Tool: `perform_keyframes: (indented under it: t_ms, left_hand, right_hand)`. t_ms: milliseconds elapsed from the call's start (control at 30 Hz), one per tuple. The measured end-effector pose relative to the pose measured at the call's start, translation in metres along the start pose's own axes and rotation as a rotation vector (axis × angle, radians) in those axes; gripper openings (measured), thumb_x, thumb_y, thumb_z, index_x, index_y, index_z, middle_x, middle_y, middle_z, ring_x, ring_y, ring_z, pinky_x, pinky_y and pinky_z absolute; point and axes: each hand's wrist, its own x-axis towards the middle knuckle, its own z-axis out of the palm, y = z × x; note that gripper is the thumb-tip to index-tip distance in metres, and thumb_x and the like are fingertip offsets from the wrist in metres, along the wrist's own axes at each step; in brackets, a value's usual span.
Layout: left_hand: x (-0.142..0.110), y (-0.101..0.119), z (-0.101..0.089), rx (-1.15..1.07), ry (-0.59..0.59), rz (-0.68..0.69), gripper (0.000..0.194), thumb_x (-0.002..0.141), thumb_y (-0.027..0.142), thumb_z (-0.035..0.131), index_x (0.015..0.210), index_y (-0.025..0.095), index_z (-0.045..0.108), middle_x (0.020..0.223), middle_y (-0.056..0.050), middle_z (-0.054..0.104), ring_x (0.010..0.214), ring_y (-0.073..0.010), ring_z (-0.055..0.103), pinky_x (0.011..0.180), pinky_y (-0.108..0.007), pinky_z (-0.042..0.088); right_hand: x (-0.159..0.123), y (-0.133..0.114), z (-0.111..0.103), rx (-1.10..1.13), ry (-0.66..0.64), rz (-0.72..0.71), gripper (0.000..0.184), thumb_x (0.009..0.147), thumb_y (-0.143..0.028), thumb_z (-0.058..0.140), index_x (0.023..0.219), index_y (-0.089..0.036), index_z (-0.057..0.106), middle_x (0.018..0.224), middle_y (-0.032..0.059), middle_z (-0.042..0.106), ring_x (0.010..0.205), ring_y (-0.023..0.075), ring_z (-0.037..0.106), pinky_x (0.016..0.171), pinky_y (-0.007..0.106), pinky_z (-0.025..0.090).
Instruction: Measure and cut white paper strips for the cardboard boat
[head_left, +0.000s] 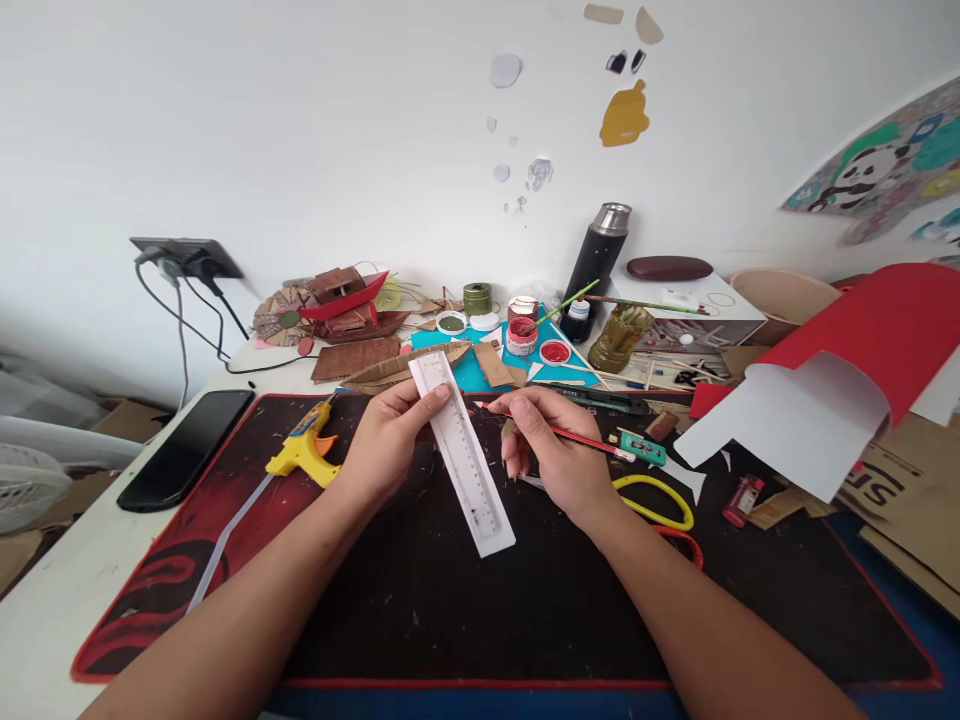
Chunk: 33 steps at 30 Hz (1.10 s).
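Note:
My left hand (388, 438) is closed on the upper part of a white ruler (463, 460), which slants down to the right above the black and red desk mat (420, 610). My right hand (551, 445) pinches a red pencil (592, 440), its tip pointing left toward the ruler's edge. A small brown piece sits under my right fingers, partly hidden.
A yellow glue gun (304, 450) and a black phone (187, 448) lie to the left. Yellow scissors (660, 500), a red lighter (742, 498) and red and white card sheets (832, 390) lie right. Paint pots (523, 335), a flask (596, 260), cardboard scraps and a model boat (341, 300) crowd the back.

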Motion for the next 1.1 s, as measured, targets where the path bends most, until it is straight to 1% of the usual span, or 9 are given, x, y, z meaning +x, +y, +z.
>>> perform_keyframes:
  t_ms: [167, 333, 567, 767, 933, 1100]
  left_hand:
    - [-0.0012, -0.0005, 0.0023, -0.012, -0.015, -0.057, 0.045, 0.068, 0.054, 0.098, 0.087, 0.016, 0.082, 0.08, -0.006, 0.077, 0.066, -0.0181, 0.066, 0.065, -0.032, 0.057]
    - [-0.0024, -0.001, 0.0046, -0.031, -0.027, -0.098, 0.045, 0.065, 0.052, 0.101, 0.083, 0.015, 0.082, 0.074, -0.006, 0.075, 0.061, -0.017, 0.064, 0.059, -0.031, 0.056]
    - [-0.0024, -0.0013, 0.0047, -0.038, -0.035, -0.132, 0.047, 0.063, 0.052, 0.101, 0.083, 0.014, 0.081, 0.071, -0.006, 0.074, 0.057, -0.0167, 0.063, 0.056, -0.031, 0.057]
    - [-0.003, -0.0012, 0.0045, -0.03, -0.044, -0.12, 0.047, 0.062, 0.052, 0.102, 0.08, 0.015, 0.081, 0.072, -0.006, 0.075, 0.06, -0.0175, 0.066, 0.057, -0.03, 0.057]
    - [-0.004, -0.0015, 0.0045, -0.015, -0.061, -0.099, 0.046, 0.062, 0.053, 0.102, 0.082, 0.016, 0.083, 0.075, -0.007, 0.077, 0.061, -0.0179, 0.067, 0.057, -0.029, 0.056]
    - [-0.0036, -0.0015, 0.0034, 0.0, -0.071, -0.089, 0.045, 0.065, 0.053, 0.101, 0.08, 0.015, 0.083, 0.074, -0.007, 0.077, 0.06, -0.0182, 0.067, 0.057, -0.03, 0.056]
  right_hand:
    - [-0.0025, -0.0047, 0.0022, -0.02, -0.026, 0.008, 0.048, 0.097, -0.07, 0.073, 0.095, -0.022, 0.073, 0.065, -0.0023, 0.068, 0.048, 0.0135, 0.063, 0.046, 0.026, 0.049]
    - [-0.0036, -0.0053, 0.0028, -0.051, -0.027, 0.009, 0.048, 0.098, -0.069, 0.071, 0.092, -0.021, 0.072, 0.066, -0.0021, 0.068, 0.05, 0.0132, 0.065, 0.046, 0.024, 0.048]
    - [-0.0028, -0.0011, 0.0022, -0.026, -0.042, -0.034, 0.043, 0.103, -0.061, 0.07, 0.09, -0.02, 0.072, 0.065, -0.0023, 0.068, 0.049, 0.012, 0.065, 0.045, 0.022, 0.047]
    - [-0.0034, 0.0008, 0.0017, -0.036, -0.047, -0.071, 0.039, 0.106, -0.055, 0.069, 0.091, -0.019, 0.072, 0.065, -0.0026, 0.069, 0.049, 0.0108, 0.065, 0.045, 0.021, 0.047]
    - [-0.0038, 0.0019, 0.0018, -0.066, -0.046, -0.081, 0.038, 0.107, -0.054, 0.067, 0.092, -0.019, 0.073, 0.066, -0.0025, 0.069, 0.05, 0.0106, 0.065, 0.046, 0.021, 0.047]
    - [-0.0035, 0.0012, 0.002, -0.053, -0.037, -0.078, 0.038, 0.107, -0.054, 0.068, 0.092, -0.019, 0.073, 0.065, -0.0031, 0.069, 0.048, 0.0101, 0.065, 0.045, 0.02, 0.047]
